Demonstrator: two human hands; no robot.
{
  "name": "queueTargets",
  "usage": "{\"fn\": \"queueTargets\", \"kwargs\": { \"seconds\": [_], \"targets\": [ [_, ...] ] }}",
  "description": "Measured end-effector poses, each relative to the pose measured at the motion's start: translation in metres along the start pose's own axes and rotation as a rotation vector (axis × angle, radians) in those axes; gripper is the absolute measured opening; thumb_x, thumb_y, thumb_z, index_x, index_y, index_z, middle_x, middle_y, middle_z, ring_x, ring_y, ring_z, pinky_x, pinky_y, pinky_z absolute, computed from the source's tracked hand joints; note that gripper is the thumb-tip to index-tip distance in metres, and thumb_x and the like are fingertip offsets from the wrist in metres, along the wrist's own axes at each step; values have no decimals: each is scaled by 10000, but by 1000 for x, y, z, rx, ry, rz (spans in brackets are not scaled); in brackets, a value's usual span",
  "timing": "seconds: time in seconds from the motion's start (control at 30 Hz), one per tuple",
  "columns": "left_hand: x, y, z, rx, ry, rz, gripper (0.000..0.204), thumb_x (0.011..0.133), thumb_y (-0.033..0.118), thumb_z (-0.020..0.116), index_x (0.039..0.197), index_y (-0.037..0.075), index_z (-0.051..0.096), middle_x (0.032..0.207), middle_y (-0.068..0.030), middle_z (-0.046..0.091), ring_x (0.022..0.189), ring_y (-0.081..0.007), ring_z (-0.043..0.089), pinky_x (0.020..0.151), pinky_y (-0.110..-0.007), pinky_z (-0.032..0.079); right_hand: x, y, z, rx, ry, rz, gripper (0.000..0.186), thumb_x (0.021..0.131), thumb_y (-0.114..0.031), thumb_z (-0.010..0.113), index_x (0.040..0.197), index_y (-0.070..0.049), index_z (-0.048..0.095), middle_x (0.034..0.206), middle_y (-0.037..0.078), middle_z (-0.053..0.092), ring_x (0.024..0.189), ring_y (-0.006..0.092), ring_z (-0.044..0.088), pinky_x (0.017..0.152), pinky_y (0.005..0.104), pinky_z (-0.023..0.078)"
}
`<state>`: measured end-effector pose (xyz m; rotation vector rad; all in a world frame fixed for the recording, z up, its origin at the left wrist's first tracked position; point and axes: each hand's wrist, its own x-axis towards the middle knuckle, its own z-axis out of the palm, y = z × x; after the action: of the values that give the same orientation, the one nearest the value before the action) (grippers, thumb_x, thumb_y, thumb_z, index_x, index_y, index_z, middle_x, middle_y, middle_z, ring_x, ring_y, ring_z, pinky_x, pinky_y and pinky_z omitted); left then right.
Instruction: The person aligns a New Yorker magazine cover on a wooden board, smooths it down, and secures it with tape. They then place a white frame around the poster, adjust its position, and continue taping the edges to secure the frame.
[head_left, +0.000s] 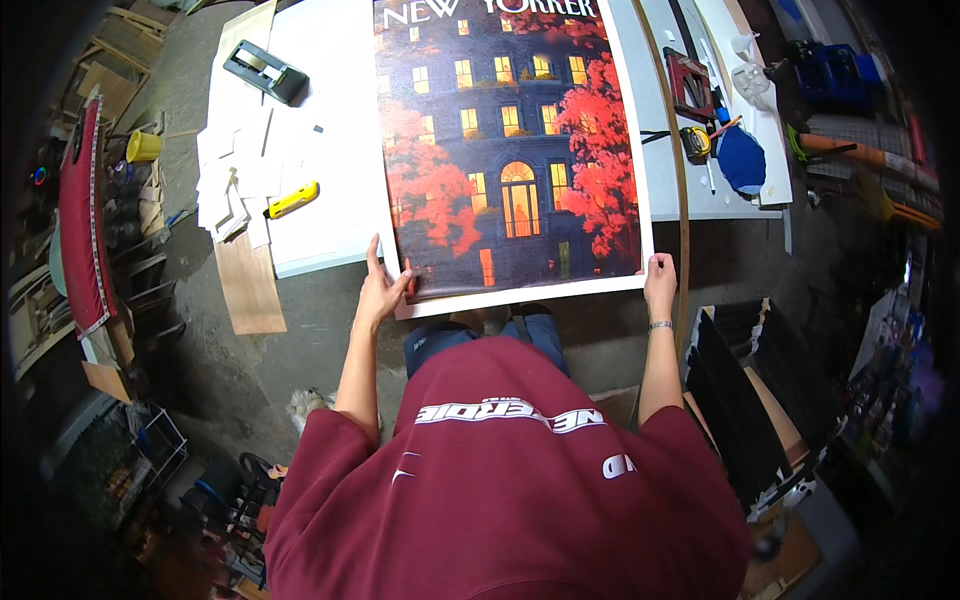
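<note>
A large poster (510, 130) with a white border lies over the white table (330, 215). Printed on it is a dark building with lit yellow windows and red trees. My left hand (380, 292) grips its lower left corner, thumb on top and index finger pointing up along the edge. At the lower right corner, my right hand (660, 285) pinches the white border between thumb and fingers. The poster's lower edge reaches past the table's near edge, toward my body. Left of the poster is a yellow utility knife (293, 200), beside white card scraps (222, 195).
A black tape dispenser (265, 72) sits at the table's far left. On the right are a long wooden strip (683, 240), a yellow tape measure (695, 144), a blue many-sided object (741, 160) and a dark red frame-like tool (690, 85). Black panels (735, 400) stand on the floor.
</note>
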<state>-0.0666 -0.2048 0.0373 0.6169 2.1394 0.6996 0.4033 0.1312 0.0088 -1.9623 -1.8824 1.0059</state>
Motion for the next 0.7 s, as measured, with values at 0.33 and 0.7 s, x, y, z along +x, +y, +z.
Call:
{"fn": "queueTargets", "kwargs": {
  "seconds": [0.33, 0.7],
  "targets": [
    [4, -13, 3, 3, -40, 13, 886, 996, 109, 634, 1644, 62, 32, 880, -247, 664, 824, -390, 730, 787, -485, 568, 24, 22, -2, 16, -129, 68, 269, 1093, -255, 541, 1028, -2, 604, 782, 154, 759, 820, 260, 756, 805, 408, 531],
    [1, -6, 18, 176, 124, -23, 797, 947, 120, 710, 1571, 19, 225, 1066, -303, 667, 982, -517, 673, 879, -538, 545, -7, -29, 10, -245, 130, -29, 221, 1086, -266, 538, 1078, -48, 574, 895, 242, 730, 889, 465, 707, 794, 564, 518]
  ]
}}
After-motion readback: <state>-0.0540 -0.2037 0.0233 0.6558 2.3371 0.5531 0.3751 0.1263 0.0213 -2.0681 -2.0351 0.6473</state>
